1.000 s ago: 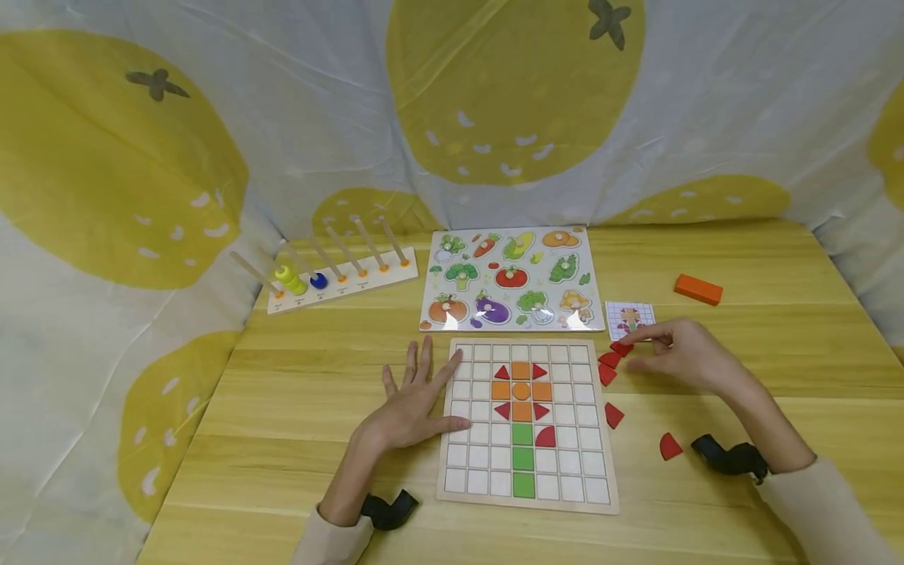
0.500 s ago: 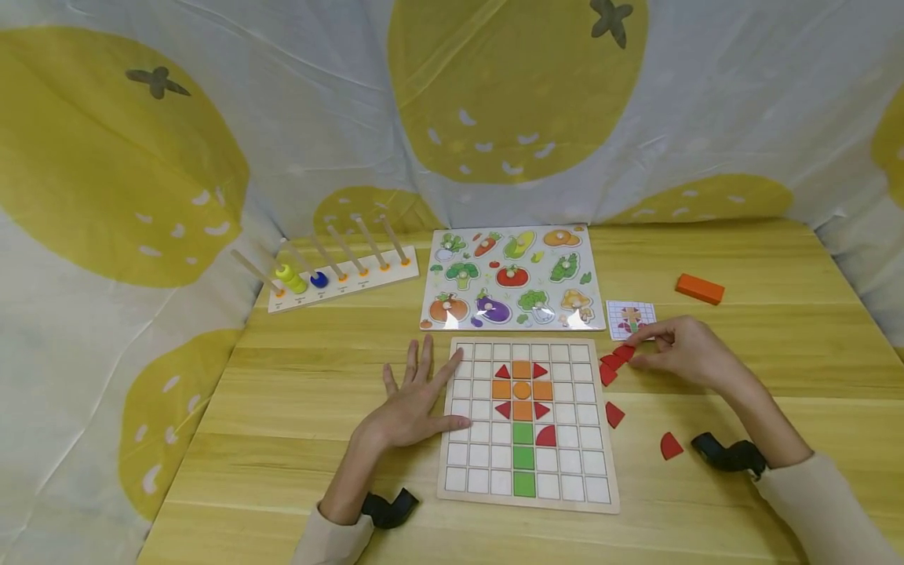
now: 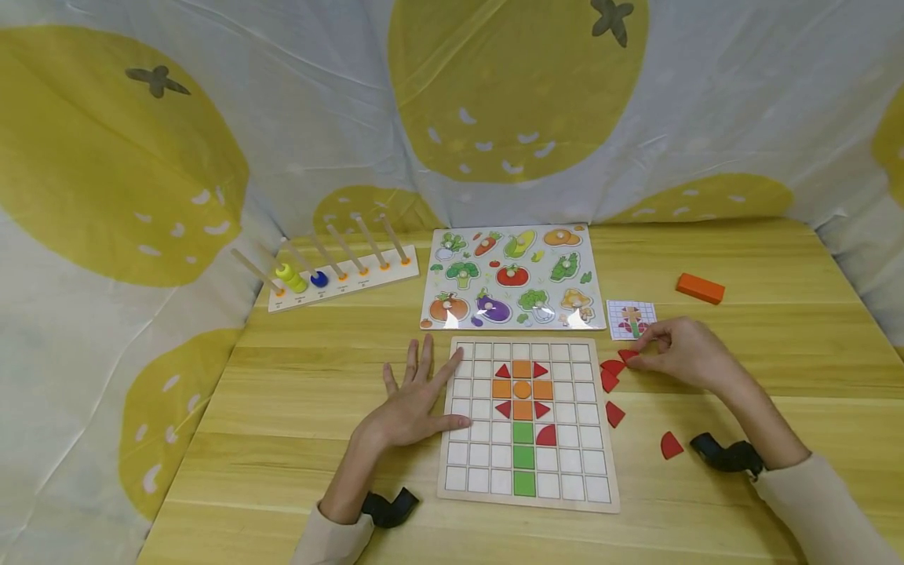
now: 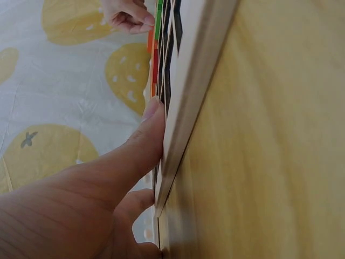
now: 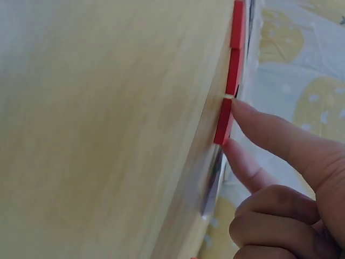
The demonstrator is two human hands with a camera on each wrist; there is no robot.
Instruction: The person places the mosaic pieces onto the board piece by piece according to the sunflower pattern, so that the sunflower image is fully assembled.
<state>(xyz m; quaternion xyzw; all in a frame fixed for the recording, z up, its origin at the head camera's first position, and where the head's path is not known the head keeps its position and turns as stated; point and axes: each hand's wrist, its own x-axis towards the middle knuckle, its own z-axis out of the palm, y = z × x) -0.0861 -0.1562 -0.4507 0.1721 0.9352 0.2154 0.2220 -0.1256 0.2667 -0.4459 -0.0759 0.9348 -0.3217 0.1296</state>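
Wooden table [image 3: 777, 267] carries a grid board [image 3: 526, 424]; the flat left hand [image 3: 413, 404] steadies its left edge. Beside its right edge, the right hand [image 3: 681, 353] pinches a red piece [image 3: 627, 355], probably light, stiff, best held by its edges.

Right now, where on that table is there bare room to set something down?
Bare wood lies left of the grid board, in front of the peg rack, and right of the orange block. It is crowded between the grid board and the right hand, where red pieces lie beside the pattern card.
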